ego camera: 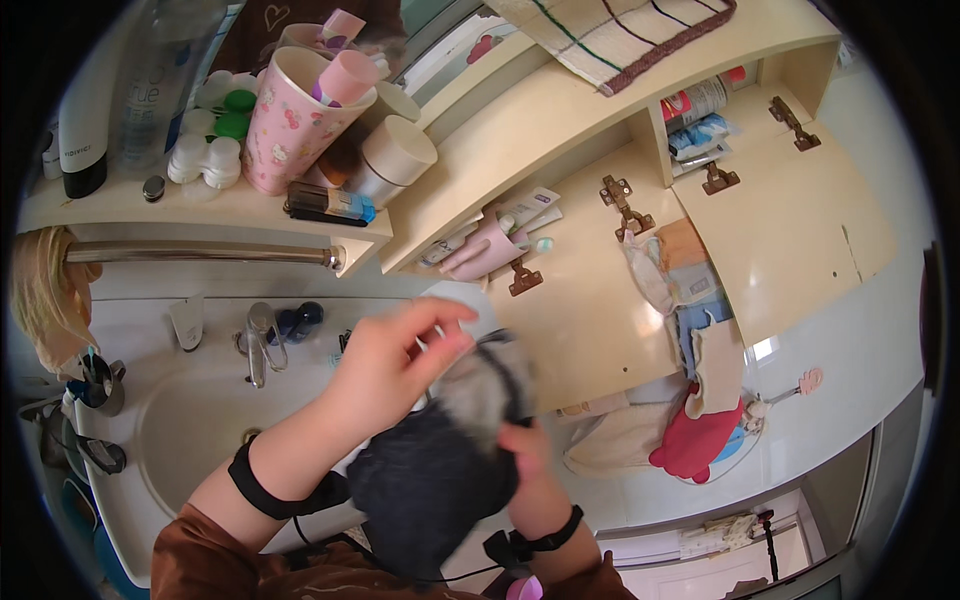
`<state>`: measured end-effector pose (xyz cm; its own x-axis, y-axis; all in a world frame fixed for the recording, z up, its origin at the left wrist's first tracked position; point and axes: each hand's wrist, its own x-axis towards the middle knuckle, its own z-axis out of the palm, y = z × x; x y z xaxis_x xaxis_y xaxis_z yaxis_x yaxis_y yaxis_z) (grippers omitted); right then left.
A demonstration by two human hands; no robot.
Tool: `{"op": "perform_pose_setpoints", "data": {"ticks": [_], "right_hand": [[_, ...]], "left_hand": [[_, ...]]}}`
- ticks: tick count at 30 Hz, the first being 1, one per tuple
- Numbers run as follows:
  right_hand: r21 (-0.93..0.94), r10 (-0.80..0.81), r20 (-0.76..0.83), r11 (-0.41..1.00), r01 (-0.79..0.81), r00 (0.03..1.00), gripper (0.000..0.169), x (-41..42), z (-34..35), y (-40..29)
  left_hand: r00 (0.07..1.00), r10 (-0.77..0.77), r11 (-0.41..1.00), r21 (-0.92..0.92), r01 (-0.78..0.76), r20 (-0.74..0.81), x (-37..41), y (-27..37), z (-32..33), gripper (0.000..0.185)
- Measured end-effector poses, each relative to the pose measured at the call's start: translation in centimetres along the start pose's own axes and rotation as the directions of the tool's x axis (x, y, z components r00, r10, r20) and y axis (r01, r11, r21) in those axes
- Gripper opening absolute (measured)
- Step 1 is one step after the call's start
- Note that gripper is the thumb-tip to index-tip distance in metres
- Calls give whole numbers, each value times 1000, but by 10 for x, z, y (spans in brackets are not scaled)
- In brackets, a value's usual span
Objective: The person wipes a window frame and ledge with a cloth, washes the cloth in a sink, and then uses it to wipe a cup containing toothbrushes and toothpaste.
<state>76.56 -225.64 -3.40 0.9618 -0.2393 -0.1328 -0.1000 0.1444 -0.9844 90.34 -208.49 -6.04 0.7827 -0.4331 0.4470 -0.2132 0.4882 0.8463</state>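
Note:
A soft dark fabric item [435,480], perhaps a cap, with a light grey part and a black edge, hangs in front of my body. My right hand [529,450] grips its side near the light part, partly hidden by the cloth. Above the light part is my left hand [409,356], its fingers curled loosely; blur hides whether they touch the fabric. Each wrist wears a black strap. Beyond my left forearm lies the white washbasin [176,420] with its chrome faucet [259,352].
An upper shelf holds a pink patterned cup [296,124] and toiletries. Open cabinet doors [585,330] with hinges extend at the right. Below them are hanging cloths and a red cloth item [697,442]. A metal towel bar [199,253] runs above the basin; a razor [101,455] lies at its left edge.

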Motion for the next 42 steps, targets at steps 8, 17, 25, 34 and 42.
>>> {"op": "perform_pose_setpoints", "data": {"ticks": [8, 17, 25, 34, 42], "right_hand": [[-769, -999, 35, -11, 639, 26, 68, 27, 90, -153], [-360, -322, 864, -933, 28, 386, 35, 149, 107, -168], [-369, -342, 675, -924, -102, 654, 42, 168, 109, -157], [-427, -392, 576, -892, -145, 718, 49, 187, 137, -169], [-334, -297, 565, -935, -116, 769, 57, 188, 128, -139]], "left_hand": [[994, -10, 994, -103, 21, 113, 16, -5, -13, 38], [996, -87, 988, -128, 90, 24, 17, -20, -14, 25], [988, -156, 982, -114, 153, -20, -1, -43, -33, 18], [966, -259, 951, -172, 258, 18, -9, -56, -26, 17], [949, -314, 924, -226, 310, 21, -15, -69, -24, 17]]}}
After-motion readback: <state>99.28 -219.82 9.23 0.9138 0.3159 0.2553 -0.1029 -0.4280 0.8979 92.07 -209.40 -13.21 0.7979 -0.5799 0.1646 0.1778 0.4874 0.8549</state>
